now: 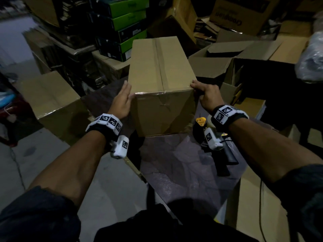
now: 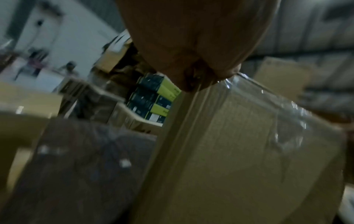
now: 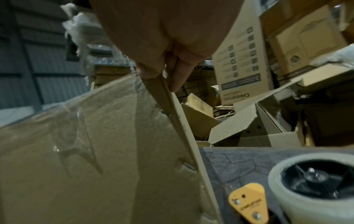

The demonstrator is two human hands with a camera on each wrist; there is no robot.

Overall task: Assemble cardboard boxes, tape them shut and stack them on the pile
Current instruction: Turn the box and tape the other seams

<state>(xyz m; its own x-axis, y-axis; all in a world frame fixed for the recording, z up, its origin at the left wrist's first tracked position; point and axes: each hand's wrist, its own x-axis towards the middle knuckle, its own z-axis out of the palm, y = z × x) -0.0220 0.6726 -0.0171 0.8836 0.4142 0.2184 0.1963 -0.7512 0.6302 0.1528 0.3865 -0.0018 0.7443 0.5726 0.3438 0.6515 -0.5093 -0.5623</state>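
A closed brown cardboard box (image 1: pixel 162 81), clear tape along its top seam, stands on the worktop (image 1: pixel 183 168); flat left hand (image 1: pixel 121 102) presses its side, right hand (image 1: pixel 207 96) grips its near corner.

- Green-and-black product cartons (image 1: pixel 122 30) sit stacked at the upper centre of the head view.
- A printed carton (image 1: pixel 243 13) lettered "Crompton" stands at the upper right.
- Crumpled clear plastic wrap (image 1: pixel 312 60) bulges at the right edge.
- A grey concrete floor (image 1: pixel 108 173) fills the lower left.
- A dark patterned tabletop (image 1: pixel 176 163) spreads across the lower centre.
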